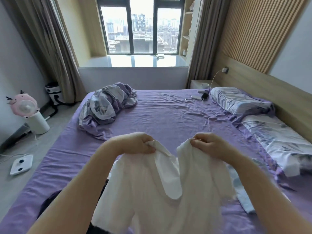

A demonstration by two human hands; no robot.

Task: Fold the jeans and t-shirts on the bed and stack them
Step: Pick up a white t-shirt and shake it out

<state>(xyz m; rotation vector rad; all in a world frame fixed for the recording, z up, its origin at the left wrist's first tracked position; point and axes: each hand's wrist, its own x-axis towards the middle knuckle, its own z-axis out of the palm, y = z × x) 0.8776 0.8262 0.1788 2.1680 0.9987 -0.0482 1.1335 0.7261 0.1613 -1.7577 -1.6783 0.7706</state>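
Here both grips, left hand (pixel 135 143) and right hand (pixel 209 144), pinch a soft white t-shirt (pixel 152 191) above the wrinkled purple bed (pixel 168 115)

A white t-shirt (pixel 152 191) hangs lifted above the purple bed (pixel 168 115), gripped at both shoulders, its neckline drooping open between them. Light blue jeans (pixel 243 196) lie just right of it; a dark garment (pixel 50 201) lies left, partly hidden.
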